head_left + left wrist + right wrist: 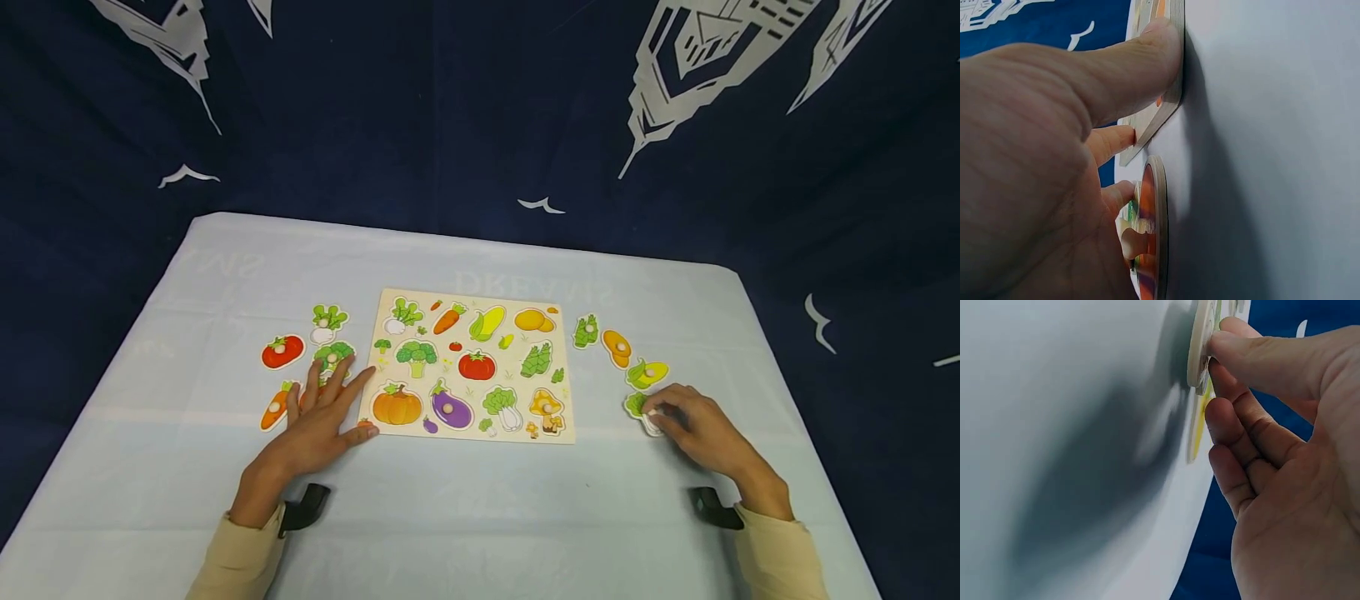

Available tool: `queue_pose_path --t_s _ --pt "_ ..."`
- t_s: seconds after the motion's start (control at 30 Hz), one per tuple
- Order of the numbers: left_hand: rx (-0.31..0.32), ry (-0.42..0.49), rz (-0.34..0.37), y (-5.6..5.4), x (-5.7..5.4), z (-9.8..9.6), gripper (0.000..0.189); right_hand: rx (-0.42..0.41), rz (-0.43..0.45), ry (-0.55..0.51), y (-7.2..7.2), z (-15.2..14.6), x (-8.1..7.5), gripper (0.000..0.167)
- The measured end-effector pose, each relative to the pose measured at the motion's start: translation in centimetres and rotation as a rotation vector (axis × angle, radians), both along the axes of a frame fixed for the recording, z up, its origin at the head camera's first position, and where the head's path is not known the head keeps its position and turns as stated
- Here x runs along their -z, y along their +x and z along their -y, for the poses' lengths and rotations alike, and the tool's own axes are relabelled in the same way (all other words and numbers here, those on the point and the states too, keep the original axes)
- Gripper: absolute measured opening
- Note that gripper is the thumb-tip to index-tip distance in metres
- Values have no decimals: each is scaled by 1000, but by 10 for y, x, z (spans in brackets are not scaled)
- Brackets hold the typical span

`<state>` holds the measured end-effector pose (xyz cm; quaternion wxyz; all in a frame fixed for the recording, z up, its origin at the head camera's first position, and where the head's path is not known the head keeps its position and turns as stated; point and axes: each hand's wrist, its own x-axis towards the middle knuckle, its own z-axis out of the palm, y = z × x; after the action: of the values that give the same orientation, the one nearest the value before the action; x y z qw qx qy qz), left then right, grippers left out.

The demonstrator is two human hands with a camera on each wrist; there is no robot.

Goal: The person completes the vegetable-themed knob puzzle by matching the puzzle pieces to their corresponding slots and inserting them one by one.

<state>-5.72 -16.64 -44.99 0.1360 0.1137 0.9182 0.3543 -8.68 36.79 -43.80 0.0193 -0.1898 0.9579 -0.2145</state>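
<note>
A wooden vegetable puzzle board [517, 433] lies flat mid-table. My left hand [318, 429] is spread at its lower left corner, thumb and index fingertip resting on the board's edge. The other left fingers reach over a broccoli piece [327, 353] and a carrot piece [274, 406], partly covering them. In the left wrist view an orange piece [1149, 219] with a wooden knob is close to the palm. My right hand [701, 429] pinches a bok choy piece [636, 406] between thumb and index finger; its white stem is partly hidden. The right wrist view shows this piece [1197, 347] edge-on.
Beside the left hand lie a tomato piece [282, 352] and a radish piece [328, 321]. Right of the board a corn piece [647, 374], a potato piece [617, 348] and a green piece [586, 332] form a slanting row. A dark blue curtain [420, 150] hangs behind the table.
</note>
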Motion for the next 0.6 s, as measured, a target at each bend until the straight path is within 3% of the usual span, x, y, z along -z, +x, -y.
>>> queue_pose_path --t_s 0.17,0.33,0.6 --pt "-2 0 -2 0 0 0 81 -5 -41 -11 1 10 -5 30" --pt "-8 -4 4 0 0 0 81 -70 -100 -48 1 24 -9 32" --pt "-14 -12 9 0 -1 -1 82 -142 -82 -72 -3 48 -13 33"
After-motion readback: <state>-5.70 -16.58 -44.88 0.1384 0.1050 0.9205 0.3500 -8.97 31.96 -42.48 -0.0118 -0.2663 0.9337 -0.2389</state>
